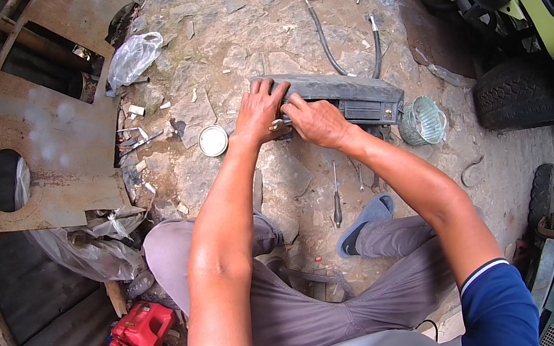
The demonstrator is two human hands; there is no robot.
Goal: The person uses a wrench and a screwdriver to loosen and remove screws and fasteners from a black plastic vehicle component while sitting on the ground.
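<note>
A long dark grey plastic vehicle part (pixel 363 95) with a slotted, recessed front lies on the stone ground before me. My left hand (pixel 260 111) grips its left end, fingers bent over the top edge. Against the same end, close beside it, my right hand (pixel 316 120) is closed with its fingers curled inward. A small shiny metal piece (pixel 277 125) shows between the two hands; what my right fingers hold is otherwise hidden. Just left of my left wrist stands a round tin (pixel 213 140) with a pale top.
A green basket (pixel 422 121) stands right of the part. Beyond it lie two black hoses (pixel 322 35). A screwdriver (pixel 335 196) lies nearer me, by my slippered foot (pixel 367 222). Rusty sheet metal (pixel 47 132) and a red jerrycan (pixel 143 331) are left; a vehicle tyre (pixel 519 97) is right.
</note>
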